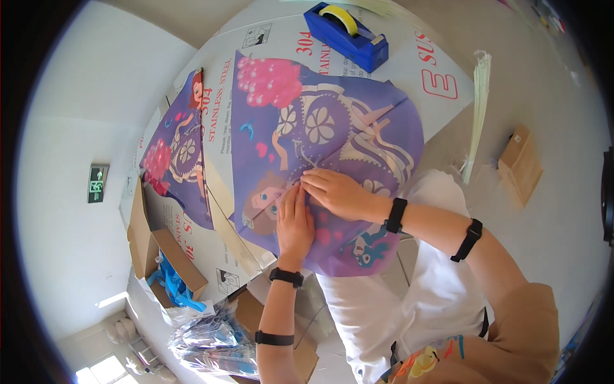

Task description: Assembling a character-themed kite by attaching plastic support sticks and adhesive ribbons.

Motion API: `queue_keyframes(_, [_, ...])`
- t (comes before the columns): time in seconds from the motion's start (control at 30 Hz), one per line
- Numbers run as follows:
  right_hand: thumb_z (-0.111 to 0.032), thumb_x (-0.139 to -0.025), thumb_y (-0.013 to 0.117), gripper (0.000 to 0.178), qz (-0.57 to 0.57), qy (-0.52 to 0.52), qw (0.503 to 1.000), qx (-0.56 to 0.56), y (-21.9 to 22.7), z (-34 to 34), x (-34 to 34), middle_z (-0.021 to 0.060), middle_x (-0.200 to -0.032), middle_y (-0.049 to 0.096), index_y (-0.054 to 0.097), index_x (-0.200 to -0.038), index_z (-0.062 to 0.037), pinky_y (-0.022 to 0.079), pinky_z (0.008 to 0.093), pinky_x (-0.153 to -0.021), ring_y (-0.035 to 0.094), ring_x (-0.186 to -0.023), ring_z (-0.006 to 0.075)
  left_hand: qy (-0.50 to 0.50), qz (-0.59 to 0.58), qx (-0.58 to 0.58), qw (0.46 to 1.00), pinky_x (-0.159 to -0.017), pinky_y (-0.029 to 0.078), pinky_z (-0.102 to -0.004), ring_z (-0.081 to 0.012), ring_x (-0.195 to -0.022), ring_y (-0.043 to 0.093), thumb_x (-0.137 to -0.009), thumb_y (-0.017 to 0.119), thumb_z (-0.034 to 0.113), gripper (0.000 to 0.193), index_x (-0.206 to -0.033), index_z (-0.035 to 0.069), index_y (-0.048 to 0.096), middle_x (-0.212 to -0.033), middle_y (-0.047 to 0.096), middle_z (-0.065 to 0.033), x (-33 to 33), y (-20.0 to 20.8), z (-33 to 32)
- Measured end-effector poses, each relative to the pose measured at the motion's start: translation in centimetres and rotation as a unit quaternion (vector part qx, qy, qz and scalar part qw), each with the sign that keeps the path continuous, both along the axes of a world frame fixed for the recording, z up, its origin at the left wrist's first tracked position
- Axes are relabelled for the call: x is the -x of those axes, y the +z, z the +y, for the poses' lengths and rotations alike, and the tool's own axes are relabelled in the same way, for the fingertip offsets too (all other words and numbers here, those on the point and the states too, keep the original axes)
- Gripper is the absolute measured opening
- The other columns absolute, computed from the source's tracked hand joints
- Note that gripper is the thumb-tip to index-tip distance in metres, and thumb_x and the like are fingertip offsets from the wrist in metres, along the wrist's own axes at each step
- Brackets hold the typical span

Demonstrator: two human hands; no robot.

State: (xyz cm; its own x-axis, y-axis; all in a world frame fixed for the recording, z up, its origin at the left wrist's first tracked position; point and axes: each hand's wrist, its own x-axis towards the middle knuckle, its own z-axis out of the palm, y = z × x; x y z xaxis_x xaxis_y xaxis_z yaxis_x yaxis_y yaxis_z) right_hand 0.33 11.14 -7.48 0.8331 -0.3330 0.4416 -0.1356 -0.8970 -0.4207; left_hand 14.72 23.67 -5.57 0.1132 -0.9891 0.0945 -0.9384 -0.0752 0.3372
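Observation:
A large purple kite (377,96) of thin printed cloth, showing a cartoon figure in a gown and pink balloons, lies over the board and droops over its near edge toward my lap. My left hand (295,221) reaches up onto its middle, fingers pressed together and tips bent down to the cloth. My right hand (339,192) comes in from the right, and its thumb and fingertips pinch at the same spot, touching the left fingertips. Both hands are closed on the kite along its middle line. Any small part between the fingertips is hidden.
A blue tape dispenser (358,45) with yellow tape stands at the far edge. A second purple kite (185,147) lies left. Below it are an open carton (182,269) with blue material and a clear plastic bundle (214,342). Thin white rods (476,118) and a brown box (521,165) lie right.

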Motion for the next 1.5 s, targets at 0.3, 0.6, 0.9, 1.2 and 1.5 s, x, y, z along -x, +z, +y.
queue_keyframes(0.3, [-0.020,-0.093,0.055,0.041,0.022,-0.104,0.994,0.035,-1.0,0.9,1.1,0.0195,-0.134,0.055,0.058,-0.124,0.0072,0.037,0.0437,-0.110,0.050,-0.128,0.0301,-0.008,-0.032,-0.009,0.999,-0.117,0.026,-0.0455,-0.0332,-0.142,0.032,-0.091,0.048,0.011,0.056,-0.145,-0.001,0.037,-0.151,0.038,-0.0152,0.4,-1.3,-0.7])
queue_keyframes(0.6, [-0.031,-0.095,0.054,0.054,0.152,-0.308,0.933,0.104,-0.8,-7.4,9.7,0.0208,-0.140,0.051,0.050,-0.132,0.0075,0.028,0.0471,-0.114,0.044,-0.134,0.0305,0.102,-0.036,-0.027,0.994,-0.118,0.024,-0.0459,-0.0348,-0.144,0.027,-0.097,0.049,0.019,0.061,-0.150,0.000,0.028,-0.155,0.031,-0.0184,-5.5,-1.6,6.4])
queue_keyframes(0.9, [-0.049,-0.091,0.057,0.076,0.207,-0.403,0.891,0.032,-1.3,-9.2,11.8,0.0201,-0.149,0.040,0.041,-0.141,0.0063,0.026,0.0500,-0.115,0.035,-0.141,0.0301,0.170,-0.108,-0.034,0.979,-0.117,0.022,-0.0468,-0.0365,-0.145,0.024,-0.097,0.050,0.029,0.066,-0.151,0.000,0.025,-0.155,0.028,-0.0224,-6.0,-1.7,8.6])
queue_keyframes(1.2, [-0.021,-0.091,0.062,0.059,0.010,-0.126,0.992,0.017,1.2,-4.3,6.2,0.0197,-0.148,0.040,0.041,-0.140,0.0056,0.028,0.0439,-0.116,0.036,-0.139,0.0323,0.063,-0.100,-0.001,0.993,-0.117,0.021,-0.0479,-0.0353,-0.145,0.025,-0.099,0.047,0.026,0.060,-0.148,-0.001,0.030,-0.155,0.029,-0.0215,-0.9,1.9,2.1])
queue_keyframes(1.5, [-0.034,-0.096,0.053,0.063,0.114,-0.047,0.992,0.040,-0.7,0.1,2.1,0.0182,-0.151,0.037,0.037,-0.144,0.0039,0.024,0.0406,-0.118,0.031,-0.143,0.0283,0.060,-0.055,-0.012,0.997,-0.118,0.022,-0.0443,-0.0338,-0.146,0.024,-0.098,0.047,0.028,0.063,-0.150,-0.002,0.027,-0.156,0.028,-0.0190,1.9,-1.1,0.5])
